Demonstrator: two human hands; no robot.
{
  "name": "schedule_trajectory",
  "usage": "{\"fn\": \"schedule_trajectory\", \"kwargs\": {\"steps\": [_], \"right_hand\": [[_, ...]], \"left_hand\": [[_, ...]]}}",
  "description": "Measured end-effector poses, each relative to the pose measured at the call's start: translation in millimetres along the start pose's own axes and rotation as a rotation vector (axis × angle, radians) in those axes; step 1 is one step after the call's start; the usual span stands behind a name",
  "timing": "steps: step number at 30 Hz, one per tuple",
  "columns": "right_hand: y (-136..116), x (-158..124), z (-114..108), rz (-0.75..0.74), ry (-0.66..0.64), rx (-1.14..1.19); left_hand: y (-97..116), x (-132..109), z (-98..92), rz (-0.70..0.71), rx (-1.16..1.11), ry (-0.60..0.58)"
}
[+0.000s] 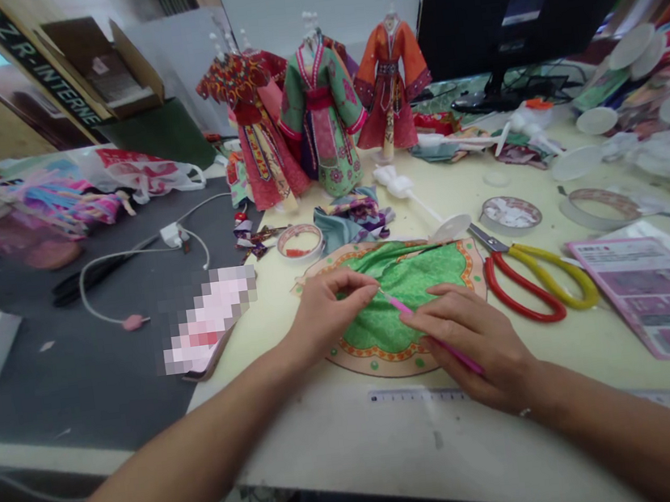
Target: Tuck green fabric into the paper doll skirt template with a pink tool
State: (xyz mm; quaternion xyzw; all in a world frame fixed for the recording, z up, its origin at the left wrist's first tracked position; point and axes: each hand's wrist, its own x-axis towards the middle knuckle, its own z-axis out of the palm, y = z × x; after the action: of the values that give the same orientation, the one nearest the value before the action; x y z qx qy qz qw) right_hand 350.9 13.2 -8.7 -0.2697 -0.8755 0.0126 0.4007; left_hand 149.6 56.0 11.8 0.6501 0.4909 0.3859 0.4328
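My right hand (474,340) is closed around a slim pink pen-like tool (401,306), its pale tip pointing up and left. Close to that tip, the thumb and forefinger of my left hand (333,308) are pinched together; what they hold is too small to make out. Under both hands lies a green patterned doll-dress cloth (394,333) with an orange and peach border, gathered into folds toward the top. A clear ruler (411,396) lies just below the cloth, partly hidden by my right hand. Scissors (533,271) with red and yellow handles rest to the right.
Several small dressed doll forms (321,114) stand at the back, before a monitor (525,8). Tape rolls (301,243), fabric scraps and a white stand (451,228) lie behind the cloth. At left are a phone (209,323) and a white cable (86,290); a printed packet (658,293) lies right.
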Motion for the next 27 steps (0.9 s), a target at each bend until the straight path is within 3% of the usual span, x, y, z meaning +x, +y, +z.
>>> {"fn": "schedule_trajectory", "kwargs": {"steps": [27], "right_hand": [[1.1, -2.0, 1.5, -0.005, -0.019, 0.011]], "left_hand": [[1.8, 0.4, -0.8, 0.016, 0.054, -0.018]]}}
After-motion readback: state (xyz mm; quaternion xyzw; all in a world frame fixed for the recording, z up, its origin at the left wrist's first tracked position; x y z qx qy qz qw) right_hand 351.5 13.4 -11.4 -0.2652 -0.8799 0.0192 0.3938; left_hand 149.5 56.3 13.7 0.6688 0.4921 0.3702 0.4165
